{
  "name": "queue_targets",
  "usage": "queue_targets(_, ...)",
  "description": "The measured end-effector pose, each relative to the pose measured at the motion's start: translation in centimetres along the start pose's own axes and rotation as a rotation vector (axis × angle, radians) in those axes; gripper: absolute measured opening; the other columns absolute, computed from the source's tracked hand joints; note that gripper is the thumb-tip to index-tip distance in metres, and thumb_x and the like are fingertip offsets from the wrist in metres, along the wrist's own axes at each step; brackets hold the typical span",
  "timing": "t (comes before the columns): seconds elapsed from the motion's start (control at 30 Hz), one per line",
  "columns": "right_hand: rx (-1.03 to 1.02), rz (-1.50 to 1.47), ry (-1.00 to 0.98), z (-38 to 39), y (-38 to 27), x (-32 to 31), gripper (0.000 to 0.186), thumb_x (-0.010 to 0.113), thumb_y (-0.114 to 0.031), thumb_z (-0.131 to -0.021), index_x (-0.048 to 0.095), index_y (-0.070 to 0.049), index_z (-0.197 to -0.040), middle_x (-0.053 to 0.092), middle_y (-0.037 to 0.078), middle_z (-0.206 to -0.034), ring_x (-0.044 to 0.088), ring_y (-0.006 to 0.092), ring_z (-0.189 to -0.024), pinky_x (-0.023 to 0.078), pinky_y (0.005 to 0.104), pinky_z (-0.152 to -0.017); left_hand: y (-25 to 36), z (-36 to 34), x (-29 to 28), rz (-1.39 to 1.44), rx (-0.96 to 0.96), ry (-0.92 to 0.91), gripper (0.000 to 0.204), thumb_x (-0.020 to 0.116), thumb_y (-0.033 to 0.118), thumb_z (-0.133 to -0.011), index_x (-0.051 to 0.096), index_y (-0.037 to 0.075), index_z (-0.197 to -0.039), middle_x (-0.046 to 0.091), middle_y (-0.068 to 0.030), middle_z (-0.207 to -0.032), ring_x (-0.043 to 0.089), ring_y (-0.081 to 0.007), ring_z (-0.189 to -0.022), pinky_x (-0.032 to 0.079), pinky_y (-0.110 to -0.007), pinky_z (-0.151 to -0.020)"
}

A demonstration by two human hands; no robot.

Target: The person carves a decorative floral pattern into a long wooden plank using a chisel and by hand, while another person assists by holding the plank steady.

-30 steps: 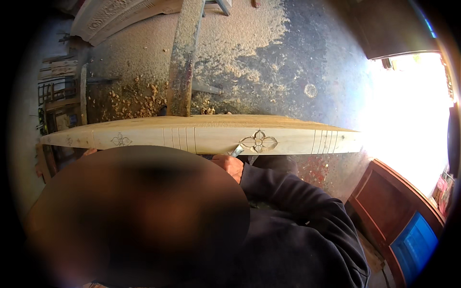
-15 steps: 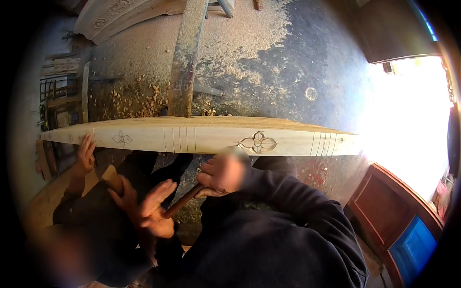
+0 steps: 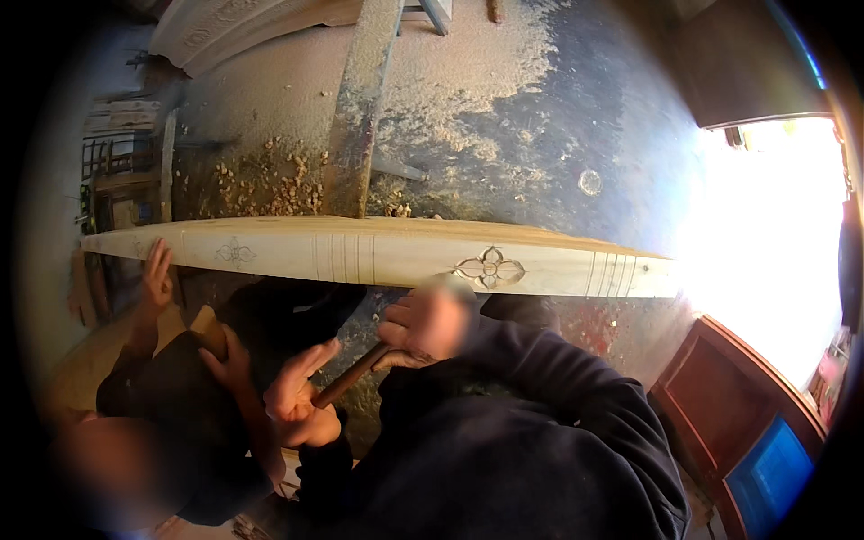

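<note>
A long pale board [image 3: 405, 261] lies across the view, its near face bearing carved or drawn flowers and groups of upright lines. My right hand [image 3: 423, 319], partly blurred, is closed round a brown wooden tool handle [image 3: 353, 373] just in front of the board. Beside it is a carved four-petal flower [image 3: 490, 267]. The far end of the tool is hidden by that hand. My left hand [image 3: 301, 396] has its fingers stretched out, its palm by the handle's near end.
At the left, another person's hand [image 3: 157, 274] touches the board, and their other hand [image 3: 229, 355] holds a wooden block [image 3: 209, 333]. A beam [image 3: 355, 117] stands beyond the board. Shavings [image 3: 270, 180] litter the floor. A reddish-brown panel [image 3: 711, 396] leans at right.
The view has shifted slightly, carrying the board a little to the right in the picture. The other person's hand has moved a little left along the board. My hands keep nearly the same pose.
</note>
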State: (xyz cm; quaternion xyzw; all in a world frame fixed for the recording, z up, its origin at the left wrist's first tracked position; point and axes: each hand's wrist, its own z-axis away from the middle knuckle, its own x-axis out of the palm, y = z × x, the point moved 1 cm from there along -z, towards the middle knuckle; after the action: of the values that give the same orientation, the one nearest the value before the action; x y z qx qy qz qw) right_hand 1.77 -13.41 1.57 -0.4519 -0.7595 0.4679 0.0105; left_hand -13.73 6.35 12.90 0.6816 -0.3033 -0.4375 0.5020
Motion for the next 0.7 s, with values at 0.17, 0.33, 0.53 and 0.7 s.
queue_targets(0.17,0.019,0.058,-0.049,0.1,-0.5,-1.7,0.049,0.080,-0.056,-0.101,0.065,-0.010,-0.092,0.058,0.007,-0.080,0.065,0.0295,-0.068,0.052,0.0463,-0.062,-0.8,0.8,-0.2,0.024,0.103,0.007,0.130,0.028,0.097,-0.102,0.068,-0.023,-0.131,0.078,-0.0391,-0.121,0.079,-0.0483,-0.118,0.066,-0.060,-0.106)
queue_targets(0.33,-0.010,-0.001,-0.035,0.0,-0.5,-0.9,0.049,0.081,-0.056,-0.101,0.065,-0.011,-0.092,0.057,0.007,-0.078,0.064,0.0295,-0.067,0.051,0.0463,-0.061,-0.2,1.3,0.5,-0.090,0.122,-0.071,0.131,0.021,0.096,-0.104,0.068,-0.023,-0.131,0.078,-0.0392,-0.119,0.080,-0.0474,-0.115,0.066,-0.054,-0.106)
queue_targets(0.53,-0.017,0.046,0.014,0.5,0.0,-0.6,0.054,0.081,-0.063,-0.099,0.065,-0.013,-0.086,0.056,0.005,-0.075,0.062,0.0267,-0.062,0.047,0.0449,-0.056,-0.5,0.5,-0.8,0.034,0.236,0.085,0.127,0.025,0.093,-0.106,0.067,-0.023,-0.131,0.079,-0.0387,-0.117,0.081,-0.0449,-0.114,0.066,-0.052,-0.107)
queue_targets(0.7,-0.001,0.029,0.010,0.4,-0.3,-1.2,0.053,0.083,-0.059,-0.098,0.063,-0.011,-0.087,0.056,0.006,-0.077,0.063,0.0289,-0.066,0.049,0.0458,-0.059,-0.2,0.9,1.4,0.029,0.183,-0.043,0.128,0.027,0.095,-0.105,0.067,-0.025,-0.130,0.078,-0.0396,-0.120,0.081,-0.0454,-0.115,0.067,-0.052,-0.106)
